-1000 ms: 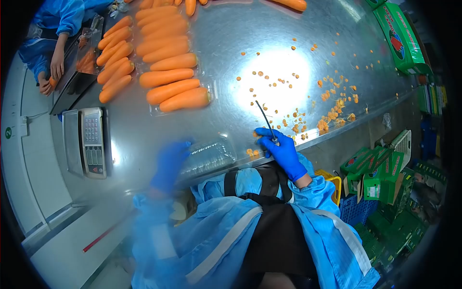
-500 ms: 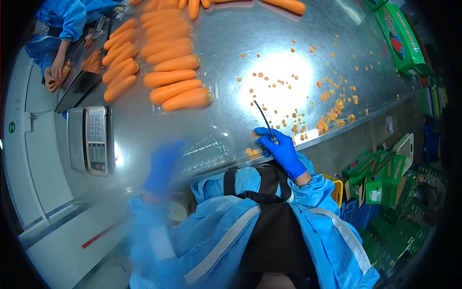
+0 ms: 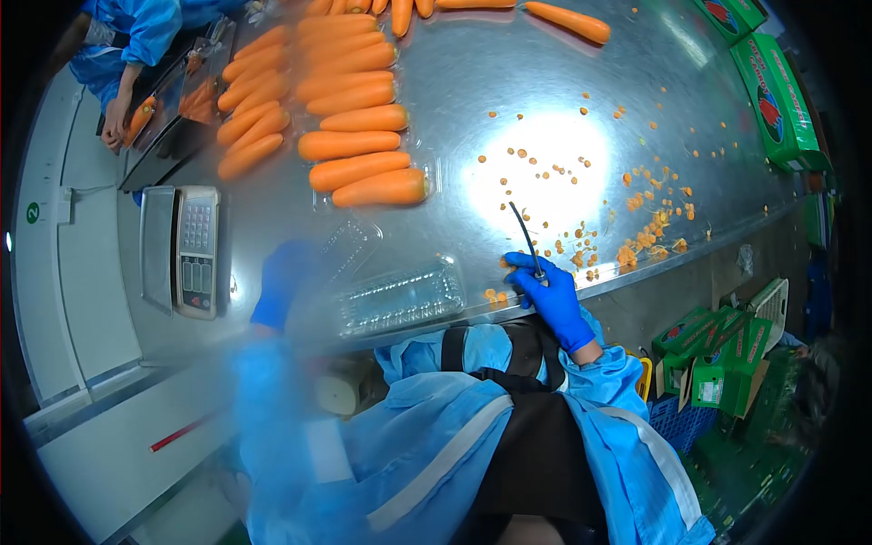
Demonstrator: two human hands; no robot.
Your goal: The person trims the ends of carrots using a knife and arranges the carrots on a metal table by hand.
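Observation:
In the head view, my right hand (image 3: 556,304), in a blue glove, is closed round the handle of a thin, dark-bladed knife (image 3: 522,229) near the table's front edge. Its blade points up and away from me. A few orange carrot trimmings (image 3: 496,296) lie beside that hand. My left hand (image 3: 280,289), also gloved in blue, is smeared by motion over the table, between the scale and a transparent plastic tray (image 3: 400,300). Whether its fingers hold anything is hidden by blur. Beyond the tray, large carrots (image 3: 359,170) lie side by side in transparent packaging.
A digital scale (image 3: 195,254) stands at the left. More carrots (image 3: 568,22) lie at the back, and carrot tops (image 3: 645,238) are scattered on the right of the metal table (image 3: 472,236). Green cartons (image 3: 772,100) stand far right. A co-worker's hand (image 3: 115,123) shows upper left.
My left hand has moved left, away from the transparent tray, which now shows more fully. My right hand keeps the knife in nearly the same place. The whole view has shifted slightly.

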